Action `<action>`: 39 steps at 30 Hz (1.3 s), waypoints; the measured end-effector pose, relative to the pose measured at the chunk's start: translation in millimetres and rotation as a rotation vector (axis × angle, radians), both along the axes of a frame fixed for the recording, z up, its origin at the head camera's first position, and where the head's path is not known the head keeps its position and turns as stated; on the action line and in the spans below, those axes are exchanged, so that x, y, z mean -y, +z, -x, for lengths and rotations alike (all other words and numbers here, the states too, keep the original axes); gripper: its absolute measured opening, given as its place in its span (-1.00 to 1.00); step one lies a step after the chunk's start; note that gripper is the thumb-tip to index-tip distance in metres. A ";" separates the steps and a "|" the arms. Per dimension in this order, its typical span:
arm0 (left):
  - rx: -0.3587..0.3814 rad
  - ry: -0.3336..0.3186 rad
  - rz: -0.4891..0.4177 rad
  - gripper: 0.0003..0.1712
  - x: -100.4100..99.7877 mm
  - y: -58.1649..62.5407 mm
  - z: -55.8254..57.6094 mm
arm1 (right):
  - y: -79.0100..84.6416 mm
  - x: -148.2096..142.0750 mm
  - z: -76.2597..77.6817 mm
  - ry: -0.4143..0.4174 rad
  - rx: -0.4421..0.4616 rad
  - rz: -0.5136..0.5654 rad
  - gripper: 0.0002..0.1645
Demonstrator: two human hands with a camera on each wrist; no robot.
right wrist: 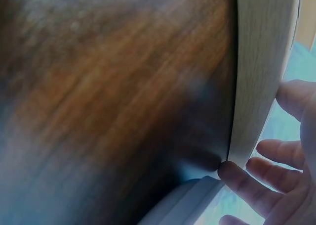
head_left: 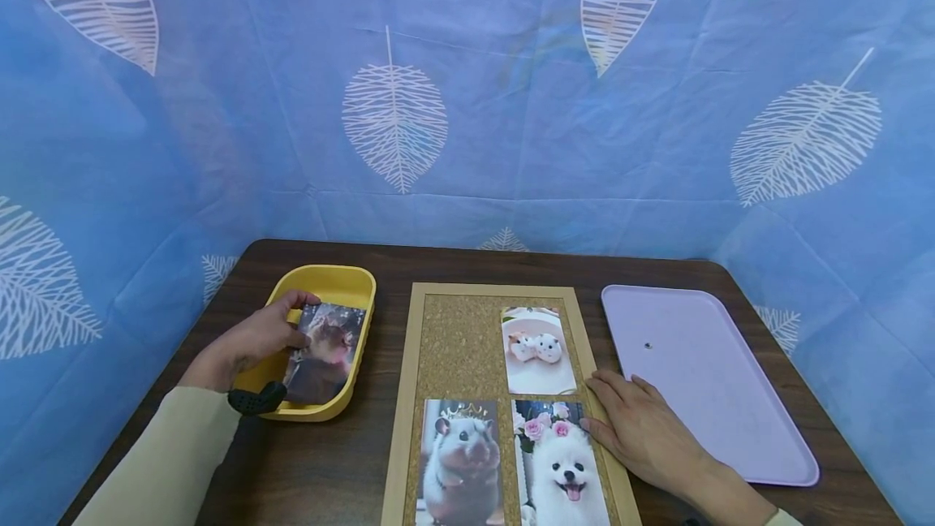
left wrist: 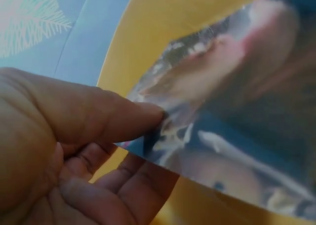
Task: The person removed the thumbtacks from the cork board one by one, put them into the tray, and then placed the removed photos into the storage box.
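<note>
Two hands are at work over one worktop [head_left: 307, 477]. The left hand [head_left: 256, 343] pinches a photo [head_left: 325, 355] by its edge between thumb and fingers, inside the single yellow bin [head_left: 368, 323]; whether more photos lie under it, I cannot tell. The right hand [head_left: 650, 437] has its fingers extended and slightly apart, touching the right side of the one corkboard [head_left: 460, 347]; its thumb lies near the dog picture.

Three pictures are on the board: a hamster pair [head_left: 540, 351] at upper right, a crowned hamster [head_left: 460, 461] at lower left and a white dog [head_left: 562, 461] at lower right. Cork shows at upper left, a space about as large as one picture. Narrow gaps part the three, and the hamster pair sits close to the right frame. The board's near edge runs out of the head view.

One lilac tray [head_left: 723, 380] is to the right, with one small shiny piece [head_left: 648, 345] on it. A slim strip of worktop parts the tray from the board at their far ends; a wider strip lies between bin and board. Behind the worktop's far edge hangs blue cloth [head_left: 482, 144].
</note>
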State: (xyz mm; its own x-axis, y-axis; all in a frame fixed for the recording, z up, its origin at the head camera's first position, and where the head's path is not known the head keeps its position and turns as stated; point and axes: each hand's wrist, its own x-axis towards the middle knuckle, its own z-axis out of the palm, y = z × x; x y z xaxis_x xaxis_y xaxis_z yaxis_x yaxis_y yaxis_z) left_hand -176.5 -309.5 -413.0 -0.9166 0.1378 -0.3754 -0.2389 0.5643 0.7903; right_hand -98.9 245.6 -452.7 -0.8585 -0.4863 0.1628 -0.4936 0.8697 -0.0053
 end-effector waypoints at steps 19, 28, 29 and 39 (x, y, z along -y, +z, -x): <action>-0.013 0.022 0.100 -0.24 -7.2 -1.5 2.9 | 1.0 1.7 -1.0 -0.023 0.018 0.002 -0.32; -0.023 0.046 0.066 -0.33 -7.8 0.6 2.6 | 0.1 1.2 -1.1 -0.022 0.010 -0.001 -0.31; -0.021 0.048 0.063 -0.34 -7.8 0.9 2.4 | 0.1 1.2 -1.0 -0.022 0.009 -0.002 -0.31; 0.026 0.043 0.095 -0.26 -6.8 1.4 0.9 | -0.2 1.5 -0.6 -0.030 0.021 -0.007 -0.30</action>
State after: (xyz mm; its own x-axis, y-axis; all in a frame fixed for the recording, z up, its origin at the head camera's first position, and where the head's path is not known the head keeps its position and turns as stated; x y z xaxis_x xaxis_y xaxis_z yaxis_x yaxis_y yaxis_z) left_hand -177.5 -302.7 -411.6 -0.9108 0.0607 -0.4084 -0.2842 0.6252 0.7269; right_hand -98.3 244.1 -452.9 -0.8760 -0.4612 0.1412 -0.4671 0.8842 -0.0093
